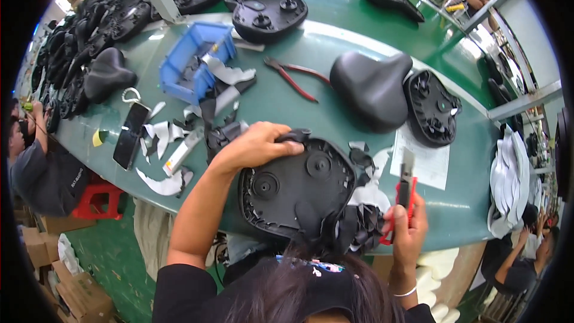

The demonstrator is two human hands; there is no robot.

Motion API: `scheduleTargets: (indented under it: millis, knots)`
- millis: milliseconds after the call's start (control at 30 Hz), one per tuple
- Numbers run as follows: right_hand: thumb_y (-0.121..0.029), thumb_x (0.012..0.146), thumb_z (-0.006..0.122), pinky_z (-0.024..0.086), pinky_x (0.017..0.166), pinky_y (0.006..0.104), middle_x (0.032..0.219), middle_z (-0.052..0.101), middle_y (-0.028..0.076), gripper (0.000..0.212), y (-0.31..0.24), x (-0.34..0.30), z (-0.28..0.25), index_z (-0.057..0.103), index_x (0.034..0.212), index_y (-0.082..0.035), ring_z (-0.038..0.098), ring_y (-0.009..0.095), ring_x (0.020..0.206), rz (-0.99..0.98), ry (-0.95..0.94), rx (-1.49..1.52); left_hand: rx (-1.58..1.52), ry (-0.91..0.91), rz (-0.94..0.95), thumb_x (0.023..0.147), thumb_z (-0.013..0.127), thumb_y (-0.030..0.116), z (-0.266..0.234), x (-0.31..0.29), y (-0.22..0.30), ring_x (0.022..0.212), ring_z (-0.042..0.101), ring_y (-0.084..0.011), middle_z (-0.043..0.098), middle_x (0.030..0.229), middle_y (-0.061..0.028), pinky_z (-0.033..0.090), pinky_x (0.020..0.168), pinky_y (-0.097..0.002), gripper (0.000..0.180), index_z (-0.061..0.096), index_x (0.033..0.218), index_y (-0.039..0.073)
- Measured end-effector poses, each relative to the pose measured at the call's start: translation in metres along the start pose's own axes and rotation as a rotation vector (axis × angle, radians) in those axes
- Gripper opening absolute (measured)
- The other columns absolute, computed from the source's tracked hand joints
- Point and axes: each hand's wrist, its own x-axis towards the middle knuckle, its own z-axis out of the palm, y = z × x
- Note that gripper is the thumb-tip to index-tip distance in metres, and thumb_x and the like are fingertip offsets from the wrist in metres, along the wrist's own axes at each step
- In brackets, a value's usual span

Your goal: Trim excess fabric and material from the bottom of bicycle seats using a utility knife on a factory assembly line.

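Note:
A black bicycle saddle (pixel 293 194) lies underside up at the table's near edge, its trimmed cover edge ragged around the rim. My left hand (pixel 256 145) is closed on the saddle's far rim, thumb over a loose flap of black cover (pixel 297 135). To the right of the saddle, my right hand (pixel 409 227) grips a red-and-black utility knife (pixel 406 188), its blade pointing away from me and apart from the saddle. Black cover scraps (pixel 359 225) are heaped between the saddle and my right hand.
Red-handled cutting pliers (pixel 297 78), a blue bin (pixel 196 63) and a phone (pixel 131 137) lie on the table. Finished-looking saddles stand beyond, including one upright saddle (pixel 371 90) on the right. A saddle pile (pixel 89 42) fills the far left. Other people work at both sides.

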Motion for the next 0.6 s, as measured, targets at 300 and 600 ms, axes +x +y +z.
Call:
scheduleTargets:
  millis: [300,600]
  knots:
    - [-0.017,0.089,0.061,0.039,0.051,0.0195,0.076,0.055,0.001,0.034,-0.034,0.116,-0.014,0.052,0.117,-0.001,0.047,0.005,0.057,-0.349,0.243,-0.099,0.171,-0.208,0.372,0.084,0.064,0.047,-0.009,0.045,0.009,0.086,0.060,-0.0306,0.062,0.091,-0.0109,0.048,0.073,-0.0408,0.045,0.061,0.099,0.005]
    - [-0.026,0.079,0.073,0.042,0.055,0.0253,0.078,0.057,-0.001,0.029,-0.061,0.480,0.047,0.060,0.098,-0.009,0.052,0.009,0.066,-0.180,0.017,0.127,-0.828,0.169,0.073,0.089,0.065,0.018,0.031,0.092,-0.005,0.059,0.048,-0.0048,0.054,0.068,0.0028,0.040,0.053,-0.0203,0.017,0.060,0.084,0.003]
